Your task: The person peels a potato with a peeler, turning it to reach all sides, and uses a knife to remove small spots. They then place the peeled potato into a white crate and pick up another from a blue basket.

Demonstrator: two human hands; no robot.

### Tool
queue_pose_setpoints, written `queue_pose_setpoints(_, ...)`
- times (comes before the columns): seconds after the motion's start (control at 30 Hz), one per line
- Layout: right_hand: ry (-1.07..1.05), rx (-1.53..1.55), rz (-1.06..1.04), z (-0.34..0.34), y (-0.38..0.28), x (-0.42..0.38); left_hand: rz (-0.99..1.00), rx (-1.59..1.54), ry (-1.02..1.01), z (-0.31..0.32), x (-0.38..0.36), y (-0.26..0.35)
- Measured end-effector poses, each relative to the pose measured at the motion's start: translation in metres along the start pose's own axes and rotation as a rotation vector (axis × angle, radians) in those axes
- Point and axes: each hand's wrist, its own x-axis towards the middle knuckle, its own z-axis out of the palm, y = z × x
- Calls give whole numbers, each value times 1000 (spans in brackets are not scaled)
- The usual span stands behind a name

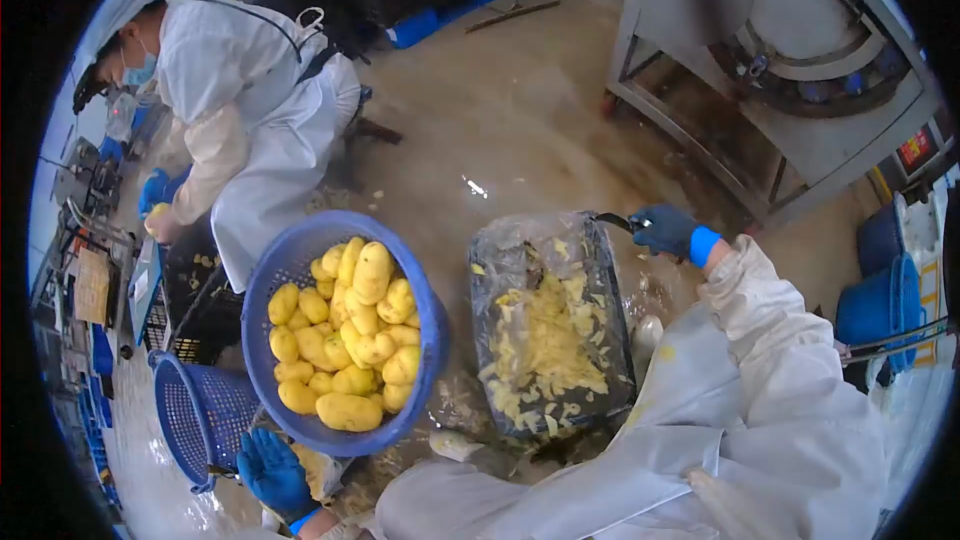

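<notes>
My right hand (665, 232), in a blue glove, is closed on a dark-handled peeler (622, 223) above the back right corner of a crate. That crate (622, 340) is lined with clear plastic and holds yellow peelings (550, 340). At the lower left, my left hand (272, 470), also gloved in blue, has its palm up and fingers apart, with nothing in it. It is just below a round blue basket (432, 340) full of peeled potatoes (345, 340). An empty-looking blue mesh basket (205, 420) stands left of my left hand.
A co-worker (250, 90) in white sits at the upper left, holding a potato (158, 210) over a dark crate (190, 280). A metal machine (770, 70) stands at the upper right. Blue bins (880, 300) are at the right, and a floor squeegee (512, 15) is at the back.
</notes>
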Motion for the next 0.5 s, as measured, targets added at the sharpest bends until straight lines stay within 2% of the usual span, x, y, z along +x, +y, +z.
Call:
queue_pose_setpoints(0.03, -7, 2, -2, -1, 2, 6, -42, 8, 15, 20, -7, -3)
queue_pose_setpoints(0.1, -3, -247, -116, 2, 6, 15, -79, 25, 35, 40, -16, -9)
queue_pose_setpoints(0.17, 21, -214, -99, 3, 2, 15, -84, 48, -27, 54, -23, -14)
queue_pose_setpoints(0.2, 54, -180, -77, 4, -1, 17, -80, 3, 92, 66, -28, -17)
queue_pose_setpoints(0.23, 47, -169, -95, 5, 8, 27, -104, 11, 49, 73, -30, -17)
queue_pose_setpoints(0.3, -60, -252, -203, 9, 37, 63, -43, 66, -24, 75, -29, -24)
queue_pose_setpoints(0.37, -188, -401, -26, -3, -1, 55, -10, 181, -153, 87, -24, -30)
queue_pose_setpoints(0.43, -251, -391, 79, -10, -20, 61, -105, 57, -13, 110, -21, -32)
queue_pose_setpoints(0.5, -306, -666, -122, -4, -13, 95, -96, 100, -36, 106, -13, -47)
